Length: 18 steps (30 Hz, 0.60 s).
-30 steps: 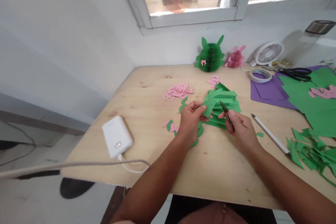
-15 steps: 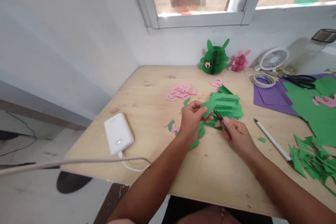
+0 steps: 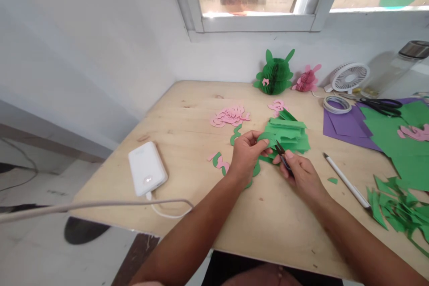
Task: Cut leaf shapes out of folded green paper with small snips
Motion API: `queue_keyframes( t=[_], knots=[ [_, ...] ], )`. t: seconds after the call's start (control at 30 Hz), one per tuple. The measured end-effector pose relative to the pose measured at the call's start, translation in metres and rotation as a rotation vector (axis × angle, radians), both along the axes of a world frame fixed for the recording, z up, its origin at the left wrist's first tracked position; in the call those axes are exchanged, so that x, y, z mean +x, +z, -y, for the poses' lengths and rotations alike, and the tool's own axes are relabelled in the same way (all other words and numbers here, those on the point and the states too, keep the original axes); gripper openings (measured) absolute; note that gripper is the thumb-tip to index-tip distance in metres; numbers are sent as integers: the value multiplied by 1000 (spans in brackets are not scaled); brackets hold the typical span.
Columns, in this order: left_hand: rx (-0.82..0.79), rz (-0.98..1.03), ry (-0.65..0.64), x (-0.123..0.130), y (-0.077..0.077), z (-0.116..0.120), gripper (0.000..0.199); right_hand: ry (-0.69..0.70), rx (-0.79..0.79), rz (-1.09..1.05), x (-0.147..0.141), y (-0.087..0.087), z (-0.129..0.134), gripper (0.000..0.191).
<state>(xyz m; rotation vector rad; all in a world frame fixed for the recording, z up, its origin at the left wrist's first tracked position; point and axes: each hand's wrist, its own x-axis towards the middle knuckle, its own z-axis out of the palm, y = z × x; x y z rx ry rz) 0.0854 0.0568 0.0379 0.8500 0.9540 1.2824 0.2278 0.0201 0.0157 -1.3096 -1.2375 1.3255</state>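
My left hand [image 3: 246, 156] pinches a curved strip of green paper [image 3: 264, 139] at the front of a layered stack of cut green paper [image 3: 288, 132]. My right hand [image 3: 300, 174] grips small dark pointed scissors [image 3: 280, 154], their tips at the strip's edge. Curved green cut-outs [image 3: 236, 135] lie left of my left hand, some partly hidden beneath it. A pile of pink paper cut-outs [image 3: 230, 116] sits farther back on the wooden table [image 3: 187, 143].
A white power bank [image 3: 147, 169] with its cable lies at the table's left. Paper rabbits [image 3: 274, 78] stand by the wall. Right of my hands lie a white craft knife [image 3: 345, 181], black scissors [image 3: 381, 107], purple paper [image 3: 345, 127] and green scraps [image 3: 395, 205].
The green strip now curves more under my left hand, and the scissors sit lower against it. The whole view has shifted slightly as my head moved.
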Motion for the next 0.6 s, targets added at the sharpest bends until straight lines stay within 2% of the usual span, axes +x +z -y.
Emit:
queue_keyframes(
  t=[0.13,0.6],
  knots=[
    [-4,-8,13,0,-1,-1,14,32,-11,14,-2,4,2,51],
    [-22,13,17,-1,-2,-2,13,27,4,51,0,-2,-1,48]
  ],
)
